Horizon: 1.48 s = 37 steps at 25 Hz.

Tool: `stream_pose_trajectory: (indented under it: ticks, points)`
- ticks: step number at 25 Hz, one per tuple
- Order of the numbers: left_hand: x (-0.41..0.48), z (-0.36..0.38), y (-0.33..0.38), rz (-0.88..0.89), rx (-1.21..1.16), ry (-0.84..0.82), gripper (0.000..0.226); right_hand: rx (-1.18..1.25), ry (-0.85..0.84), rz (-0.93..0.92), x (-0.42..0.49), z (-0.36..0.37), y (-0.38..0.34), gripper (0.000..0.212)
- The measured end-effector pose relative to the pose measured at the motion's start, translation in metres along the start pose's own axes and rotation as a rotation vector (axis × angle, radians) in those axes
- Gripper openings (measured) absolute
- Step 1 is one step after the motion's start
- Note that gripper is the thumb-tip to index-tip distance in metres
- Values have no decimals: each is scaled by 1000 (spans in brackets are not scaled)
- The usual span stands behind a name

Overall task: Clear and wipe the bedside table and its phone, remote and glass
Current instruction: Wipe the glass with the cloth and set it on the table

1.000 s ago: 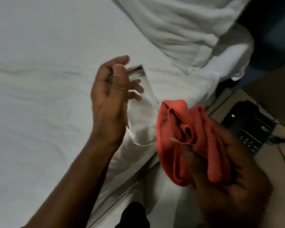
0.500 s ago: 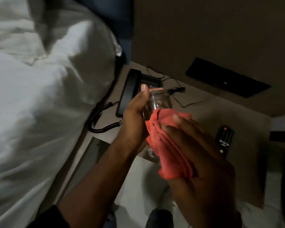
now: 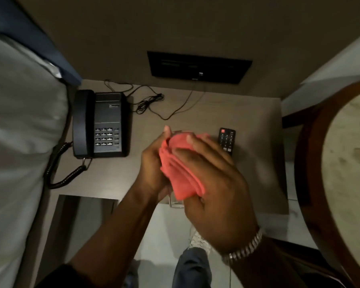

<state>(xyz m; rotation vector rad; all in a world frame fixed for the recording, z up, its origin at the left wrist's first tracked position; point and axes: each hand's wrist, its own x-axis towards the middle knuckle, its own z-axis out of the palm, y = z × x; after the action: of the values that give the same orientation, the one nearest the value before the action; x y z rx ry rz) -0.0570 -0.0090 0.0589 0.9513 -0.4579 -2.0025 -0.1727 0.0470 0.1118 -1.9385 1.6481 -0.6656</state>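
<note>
**Glass held and wrapped in cloth above the tabletop's front edge**

The beige rectangular tabletop (image 3: 195, 113) is bounded at 9 o'clock by the white bed (image 3: 19, 132), at 12 o'clock by the wall carrying a black socket panel (image 3: 199, 67), and at 3 o'clock by a round wood-rimmed table (image 3: 345, 163). The black corded desk phone (image 3: 101, 123) sits at the 9 o'clock side of the tabletop, its coiled cord trailing toward the front edge. The small black remote control (image 3: 227, 141) lies toward 3 o'clock, well apart from the phone. Open surface remains between the two, and thin black cables (image 3: 152, 100) lie toward the back.

Both hands work above the front edge. The left hand (image 3: 152, 163) has its grip closed around the clear drinking glass (image 3: 176, 203), of which only the base shows at 6 o'clock below the cloth. The right hand (image 3: 212, 183) presses the folded coral-red cloth (image 3: 181, 169) against the glass, fingers extended and wrapped over it. A metal-link bracelet (image 3: 245, 248) circles the right wrist.
</note>
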Motion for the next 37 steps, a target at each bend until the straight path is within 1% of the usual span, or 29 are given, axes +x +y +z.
stream_pose_trajectory:
  ticks: [2, 3, 5, 7, 8, 9, 10, 11, 12, 13, 14, 16, 19, 22, 24, 25, 27, 29, 30, 32, 35, 37]
  points:
    - [7, 6, -7, -21, -19, 13, 61, 9, 31, 59, 14, 3, 7, 50]
    - [14, 3, -5, -30, -16, -6, 64, 3, 42, 57, 13, 4, 7, 48]
    - [30, 0, 4, -57, -69, -51, 61, 15, 72, 6, -3, 5, 9, 42]
    - [39, -6, 8, -100, -81, -4, 58, 80, 105, -78, -15, 4, 15, 32]
    - [40, -9, 6, -113, -84, 5, 57, 137, 115, -96, -14, 4, 22, 31]
    - [40, -7, 5, -120, -99, -26, 56, 251, 120, -58, -8, 5, 27, 33]
    - [40, -6, 3, -117, -122, -74, 55, 404, 121, 49, 1, 6, 32, 37]
    - [40, -3, 2, -107, -142, -106, 55, 544, 120, 194, 10, 7, 35, 42]
    - [40, -3, 1, -102, -161, -111, 56, 647, 118, 318, 17, 6, 38, 46]
    - [41, -5, 1, -94, -179, -92, 58, 727, 107, 395, 21, 5, 40, 46]
    - [43, -9, 2, -85, -202, -77, 61, 806, 94, 437, 20, 5, 42, 43]
    - [46, -19, 1, -70, -245, -61, 66, 924, 21, 460, 13, 0, 39, 37]
    - [45, -31, -7, -54, -266, -60, 64, 913, -62, 480, 16, -1, 40, 33]
    - [44, -28, -13, -3, -102, -59, 55, 729, -80, 444, 43, 6, 49, 35]
    - [50, -28, -10, 39, -30, -28, 51, 671, -106, 420, 53, 7, 54, 34]
    - [54, -33, -9, 73, -3, 9, 49, 659, -141, 424, 51, 6, 57, 36]
    - [63, -49, -5, 157, 89, 150, 46, 591, -189, 424, 43, -2, 64, 42]
    - [68, -64, -2, 246, 224, 300, 46, 534, -144, 406, 38, -13, 71, 46]
    - [68, -69, 0, 278, 311, 340, 44, 532, -109, 407, 37, -17, 74, 47]
    - [66, -72, 6, 304, 511, 335, 46, 549, -50, 419, 39, -17, 79, 51]
    - [63, -77, 8, 366, 743, 244, 69, 546, 2, 438, 36, -2, 77, 55]
    - [60, -80, 0, 433, 868, 189, 82, 625, 48, 515, 35, 7, 78, 47]
